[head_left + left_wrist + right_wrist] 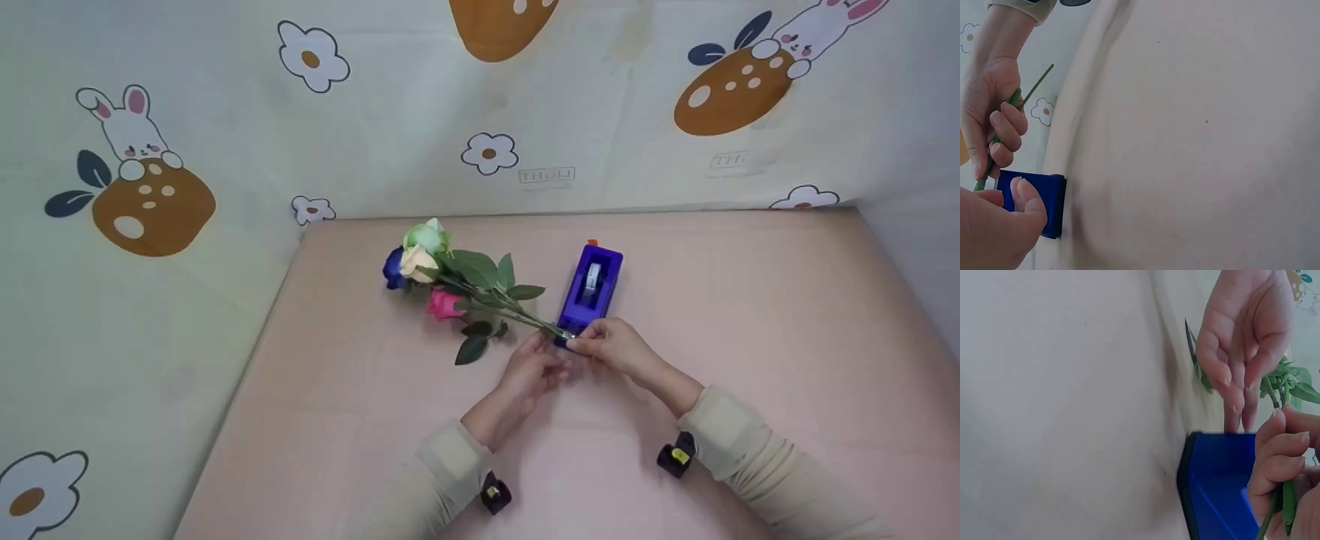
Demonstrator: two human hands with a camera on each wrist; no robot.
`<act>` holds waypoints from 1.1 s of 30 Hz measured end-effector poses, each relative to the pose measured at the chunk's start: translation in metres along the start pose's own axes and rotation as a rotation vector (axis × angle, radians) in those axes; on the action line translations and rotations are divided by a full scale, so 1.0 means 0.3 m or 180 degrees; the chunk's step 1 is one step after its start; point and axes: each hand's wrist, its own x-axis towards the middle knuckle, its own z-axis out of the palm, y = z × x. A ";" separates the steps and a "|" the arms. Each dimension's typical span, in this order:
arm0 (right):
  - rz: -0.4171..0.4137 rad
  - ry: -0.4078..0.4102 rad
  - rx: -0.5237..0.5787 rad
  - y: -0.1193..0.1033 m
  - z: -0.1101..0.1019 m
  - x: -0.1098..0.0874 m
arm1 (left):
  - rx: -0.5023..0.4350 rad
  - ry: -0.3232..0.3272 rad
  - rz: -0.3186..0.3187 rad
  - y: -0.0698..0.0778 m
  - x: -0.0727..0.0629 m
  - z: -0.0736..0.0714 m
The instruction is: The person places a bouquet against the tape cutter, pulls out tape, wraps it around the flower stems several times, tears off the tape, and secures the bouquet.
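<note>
My right hand (619, 349) is curled round the flower stems (538, 322), thumb and fingers pinching near their lower ends; my left hand (525, 375) is just beside it, palm partly open and fingers loosely bent, with nothing in its grasp. The bunch slants away beyond my left hand, its pale green rose (426, 237), cream rose (418, 264), blue rose (393, 268) and pink rose (445, 304) farthest out to the left; the blue tape dispenser (581, 309) sits on the table (360, 450) just past my right fingers, its near end by the stem ends.
</note>
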 end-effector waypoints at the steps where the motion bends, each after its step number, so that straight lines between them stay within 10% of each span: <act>1: 0.0005 -0.0002 0.0005 -0.002 0.008 -0.001 | -0.0012 -0.0006 -0.0007 0.000 -0.001 0.000; 10: 0.0190 0.0144 -0.0043 0.020 0.038 -0.006 | 0.0270 0.0020 -0.0125 0.012 -0.019 -0.003; 19: 0.0031 0.0255 -0.0244 0.074 0.043 -0.008 | 0.1686 -0.0554 -0.0228 0.035 -0.061 -0.005; 24: 0.0040 0.0283 -0.0145 0.084 0.047 -0.012 | 0.2385 -0.0512 0.0362 0.102 -0.083 0.026; 27: -0.0034 0.0308 -0.0103 0.090 0.053 -0.010 | 0.3041 -0.0328 0.1080 0.152 -0.090 0.061; 33: 0.0084 0.0420 -0.0175 0.084 0.062 0.006 | 0.5066 0.0626 0.2283 0.243 -0.039 0.131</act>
